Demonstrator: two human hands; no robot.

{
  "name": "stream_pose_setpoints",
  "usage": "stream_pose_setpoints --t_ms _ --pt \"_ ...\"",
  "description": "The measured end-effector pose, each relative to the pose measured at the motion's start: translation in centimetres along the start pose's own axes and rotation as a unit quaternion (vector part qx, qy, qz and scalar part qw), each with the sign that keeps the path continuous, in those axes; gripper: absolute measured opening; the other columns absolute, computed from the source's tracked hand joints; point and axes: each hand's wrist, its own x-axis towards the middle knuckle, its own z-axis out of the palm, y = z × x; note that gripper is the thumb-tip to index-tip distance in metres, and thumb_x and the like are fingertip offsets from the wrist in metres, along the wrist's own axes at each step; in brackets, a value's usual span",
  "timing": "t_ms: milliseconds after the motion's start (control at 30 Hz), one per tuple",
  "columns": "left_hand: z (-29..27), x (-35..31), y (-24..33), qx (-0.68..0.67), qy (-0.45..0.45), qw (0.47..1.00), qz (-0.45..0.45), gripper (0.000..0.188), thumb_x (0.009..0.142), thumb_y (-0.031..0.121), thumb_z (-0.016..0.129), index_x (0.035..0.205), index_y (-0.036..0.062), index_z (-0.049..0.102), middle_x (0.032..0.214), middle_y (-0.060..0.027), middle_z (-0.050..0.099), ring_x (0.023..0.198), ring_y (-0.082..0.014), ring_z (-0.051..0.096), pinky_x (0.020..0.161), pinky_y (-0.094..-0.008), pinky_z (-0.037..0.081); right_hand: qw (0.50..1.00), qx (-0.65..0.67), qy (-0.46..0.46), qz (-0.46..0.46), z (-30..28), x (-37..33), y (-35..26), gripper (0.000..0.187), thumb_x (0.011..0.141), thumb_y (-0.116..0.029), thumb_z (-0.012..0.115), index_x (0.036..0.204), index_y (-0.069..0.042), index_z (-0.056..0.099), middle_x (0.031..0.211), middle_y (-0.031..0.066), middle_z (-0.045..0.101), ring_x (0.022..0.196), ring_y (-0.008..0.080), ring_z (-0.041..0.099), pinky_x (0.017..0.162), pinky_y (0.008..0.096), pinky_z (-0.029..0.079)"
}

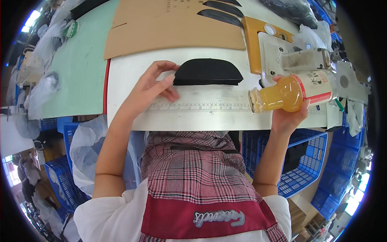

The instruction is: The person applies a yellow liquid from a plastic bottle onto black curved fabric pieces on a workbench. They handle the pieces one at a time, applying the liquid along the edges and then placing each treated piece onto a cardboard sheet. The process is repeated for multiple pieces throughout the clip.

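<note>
A stack of black half-moon pieces (208,72) lies on the white work surface, its straight side toward me. At its left end is my left hand (155,82), fingers apart; the thumb and index fingertips come up to the edge, and whether they press on it I cannot tell. My right hand (289,115) is closed round a clear bottle (294,94) of amber liquid with a cream and red label. The bottle is tipped on its side above the table, its crusted mouth pointing left toward the black pieces.
A ruler scale (201,107) runs along the near part of the white surface (189,121). Beyond lies brown cardboard (173,34) with several dark curved pieces (219,17). A sewing machine (302,60) stands at right. Blue baskets (306,173) sit below the table; a green surface (80,68) adjoins at left.
</note>
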Motion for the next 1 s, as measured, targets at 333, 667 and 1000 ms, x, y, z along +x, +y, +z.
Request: stream_pose_setpoints --t_ms 333,667,1000 --pt "0.9 1.3 -2.2 -0.185 0.0 0.983 0.011 0.024 0.085 0.01 0.048 0.104 -0.002 0.038 0.111 -0.0144 0.046 0.088 -0.0296 0.06 0.078 -0.0314 0.05 0.994 -0.073 -0.019 -0.074 7.0 2.3 0.1 0.052 0.074 -0.025 0.064 0.112 0.004 0.044 0.095 0.015 0.057 0.087 0.0201 0.057 0.08 0.0318 0.045" --pt "0.9 1.9 -3.2 -0.197 0.021 0.979 0.041 0.022 0.083 0.004 0.051 0.099 -0.0057 0.039 0.102 -0.0165 0.048 0.077 -0.0265 0.062 0.07 -0.0292 0.053 0.921 -0.319 -0.165 -0.15 12.8 1.5 -0.6 0.039 0.06 -0.018 0.077 0.087 0.003 0.059 0.08 0.0073 0.064 0.072 0.0137 0.062 0.065 0.0258 0.05" --pt "1.1 1.9 -3.7 -0.174 0.028 0.98 0.093 0.021 0.085 0.004 0.049 0.099 -0.0065 0.039 0.099 -0.0165 0.048 0.078 -0.0237 0.062 0.07 -0.0278 0.053 0.809 -0.453 -0.296 -0.23 13.5 2.1 0.7 0.042 0.056 -0.028 0.078 0.09 -0.008 0.064 0.086 0.0044 0.064 0.079 0.0186 0.062 0.07 0.0303 0.049"
